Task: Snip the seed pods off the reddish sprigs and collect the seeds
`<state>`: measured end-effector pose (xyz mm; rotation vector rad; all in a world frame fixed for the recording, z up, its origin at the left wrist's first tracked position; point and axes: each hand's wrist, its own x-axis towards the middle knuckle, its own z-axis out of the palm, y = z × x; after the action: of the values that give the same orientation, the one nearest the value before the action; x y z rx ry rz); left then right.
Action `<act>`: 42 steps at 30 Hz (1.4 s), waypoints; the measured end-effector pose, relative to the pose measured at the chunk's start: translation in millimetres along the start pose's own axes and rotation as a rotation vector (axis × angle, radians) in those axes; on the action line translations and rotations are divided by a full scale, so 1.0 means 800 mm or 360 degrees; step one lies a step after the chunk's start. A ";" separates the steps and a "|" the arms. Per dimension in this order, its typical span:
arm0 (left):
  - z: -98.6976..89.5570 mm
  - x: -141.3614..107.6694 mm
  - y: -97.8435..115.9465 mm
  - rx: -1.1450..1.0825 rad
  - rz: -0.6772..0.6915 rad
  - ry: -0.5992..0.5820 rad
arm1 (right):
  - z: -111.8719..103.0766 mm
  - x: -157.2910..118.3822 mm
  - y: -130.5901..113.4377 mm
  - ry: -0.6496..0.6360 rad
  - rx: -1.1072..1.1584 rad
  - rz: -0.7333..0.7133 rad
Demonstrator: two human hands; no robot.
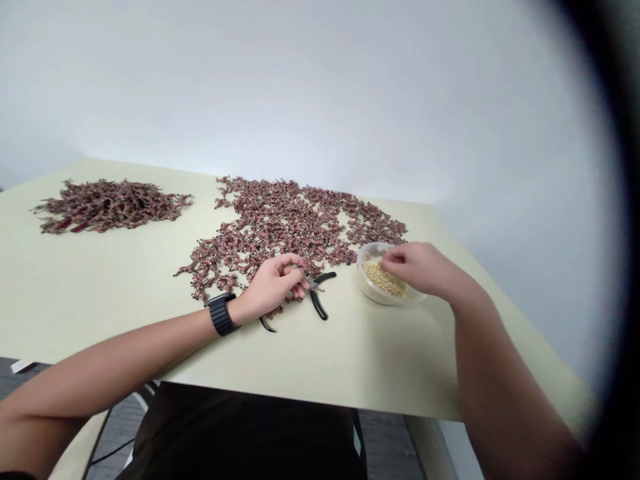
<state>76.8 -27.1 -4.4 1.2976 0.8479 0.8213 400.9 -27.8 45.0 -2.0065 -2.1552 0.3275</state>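
Well, the left hand sits low over the near edge of the spread in the middle of the frame, its fingers curled and pinched together on a small piece, too small to make out clearly. Just beside those fingertips lie black-handled pliers, handles apart, placed where that hand can reach them easily. A small black tip pokes out below the hand; what it belongs to is hidden. The right hand reaches into a clear plastic tub at centre right, its fingers bent down just above or touching the golden bits inside. Whether they have gripped any, I cannot tell. The loose reddish-brown pieces are spread thinly across the pale green table, perhaps so that single ones are easy to pick out, while a denser heap lies apart at the upper left. A black watch circles the left wrist.
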 end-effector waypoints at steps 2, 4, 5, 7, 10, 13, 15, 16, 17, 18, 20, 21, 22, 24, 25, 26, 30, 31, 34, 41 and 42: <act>-0.002 0.002 -0.005 0.0028 0.0038 -0.0003 | 0.009 0.007 0.007 -0.0262 -0.0037 -0.0016; -0.003 0.003 -0.010 0.0049 0.0066 -0.0014 | 0.020 0.013 0.006 -0.0308 -0.0082 -0.0047; -0.003 0.003 -0.011 0.0055 0.0077 -0.0018 | 0.024 0.015 0.005 -0.0287 -0.0083 -0.0059; -0.003 0.002 -0.011 0.0063 0.0105 -0.0017 | 0.028 0.018 0.004 -0.0230 -0.0057 -0.0052; -0.001 0.000 -0.008 0.0111 0.0160 -0.0015 | 0.028 0.020 0.009 -0.0181 -0.0019 -0.0003; 0.000 -0.001 -0.007 0.0151 0.0181 -0.0037 | 0.026 0.020 0.013 -0.0163 -0.0009 -0.0025; 0.001 -0.001 -0.009 0.0134 0.0171 -0.0043 | 0.026 0.021 0.014 -0.0160 0.0000 -0.0029; 0.001 -0.001 -0.010 0.0115 0.0158 -0.0048 | 0.026 0.021 0.014 -0.0158 0.0006 -0.0021; 0.001 -0.001 -0.011 0.0094 0.0141 -0.0058 | 0.026 0.022 0.015 -0.0157 0.0014 -0.0012; 0.001 -0.001 -0.011 0.0077 0.0126 -0.0071 | 0.027 0.022 0.015 -0.0156 0.0024 -0.0007; 0.002 -0.001 -0.011 0.0077 0.0110 -0.0105 | 0.029 0.024 0.017 -0.0165 0.0053 -0.0004; 0.002 -0.002 -0.011 0.0094 0.0112 -0.0118 | 0.030 0.025 0.018 -0.0174 0.0068 0.0002; 0.003 -0.002 -0.010 0.0117 0.0118 -0.0123 | 0.031 0.025 0.019 -0.0179 0.0082 0.0011; 0.004 -0.003 -0.009 0.0146 0.0132 -0.0121 | 0.031 0.026 0.021 -0.0177 0.0106 0.0034; 0.004 -0.003 -0.009 0.0151 0.0134 -0.0121 | 0.031 0.026 0.021 -0.0168 0.0116 0.0046; 0.004 -0.003 -0.008 0.0149 0.0134 -0.0121 | 0.031 0.026 0.021 -0.0163 0.0132 0.0052; 0.004 -0.004 -0.007 0.0147 0.0114 -0.0134 | 0.029 0.026 0.019 -0.0184 0.0222 0.0049; 0.004 -0.004 -0.007 0.0146 0.0112 -0.0134 | 0.028 0.025 0.019 -0.0189 0.0246 0.0044; 0.004 -0.003 -0.007 0.0132 0.0119 -0.0134 | 0.026 0.024 0.019 -0.0194 0.0324 0.0032; 0.005 -0.002 -0.007 -0.0054 0.0008 -0.0140 | 0.016 0.005 -0.018 0.0153 0.0677 -0.0029; 0.006 -0.003 -0.006 -0.0100 -0.0024 -0.0148 | 0.016 -0.001 -0.033 0.0213 0.0786 -0.0121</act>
<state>79.9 -31.5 -8.3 1.2628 0.7517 0.7638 371.8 -30.8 39.9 -1.6178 -1.8369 0.6236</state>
